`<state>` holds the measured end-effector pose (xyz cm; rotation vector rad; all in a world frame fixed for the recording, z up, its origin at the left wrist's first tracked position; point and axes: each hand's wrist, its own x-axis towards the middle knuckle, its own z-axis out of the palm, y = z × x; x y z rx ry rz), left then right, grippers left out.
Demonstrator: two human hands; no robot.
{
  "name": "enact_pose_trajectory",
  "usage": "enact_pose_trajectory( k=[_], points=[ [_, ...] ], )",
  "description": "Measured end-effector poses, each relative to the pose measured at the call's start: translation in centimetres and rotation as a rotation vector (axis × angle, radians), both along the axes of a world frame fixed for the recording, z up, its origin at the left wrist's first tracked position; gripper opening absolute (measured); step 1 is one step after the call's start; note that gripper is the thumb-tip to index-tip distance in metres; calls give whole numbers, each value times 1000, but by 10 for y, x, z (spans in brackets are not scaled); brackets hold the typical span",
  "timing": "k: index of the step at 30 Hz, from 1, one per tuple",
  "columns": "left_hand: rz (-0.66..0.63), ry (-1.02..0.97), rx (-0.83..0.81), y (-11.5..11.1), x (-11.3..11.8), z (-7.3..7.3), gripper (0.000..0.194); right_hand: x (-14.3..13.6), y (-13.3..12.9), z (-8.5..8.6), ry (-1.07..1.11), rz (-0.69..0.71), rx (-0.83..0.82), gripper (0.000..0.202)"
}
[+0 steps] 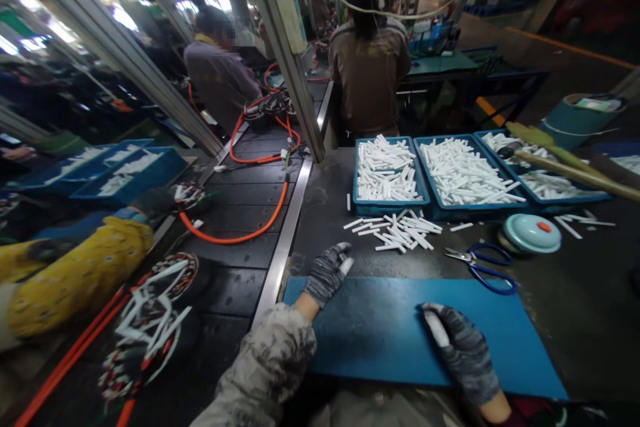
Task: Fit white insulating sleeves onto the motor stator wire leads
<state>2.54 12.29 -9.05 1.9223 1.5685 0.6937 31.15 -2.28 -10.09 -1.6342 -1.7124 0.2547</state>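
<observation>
My left hand (327,273), in a grey knitted glove with white fingertips, is over the far left corner of a blue mat (380,330). Its thumb and fingers are apart, and I see nothing in them. A loose pile of short white tubes (405,233) lies just beyond it. My right hand (460,350), gloved the same way, rests low on the right part of the mat, loosely open with no object showing in it. Its fingers' undersides are hidden. Scissors with blue handles (487,270) lie partly over the mat's far right corner.
Blue trays (430,213) full of white tubes line the back, with a round light-blue lidded container (533,233) in front. On the left, a conveyor (240,213) carries wound coil parts (145,327) and orange cables (235,240). A co-worker's yellow sleeve (80,273) reaches in; other people sit ahead.
</observation>
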Motion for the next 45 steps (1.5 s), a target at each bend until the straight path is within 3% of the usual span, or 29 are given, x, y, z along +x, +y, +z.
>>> enact_pose_trajectory(
  k=[8, 29, 45],
  points=[
    [-2, 14, 2, 1, 0, -2, 29, 0, 0, -8, 18, -15, -30, 48],
    [2, -7, 54, 2, -1, -7, 26, -3, 4, 4, -74, 14, 120, 44],
    [-12, -24, 72, 2, -2, -9, 26, -3, 2, -3, -35, 8, 100, 40]
  ],
)
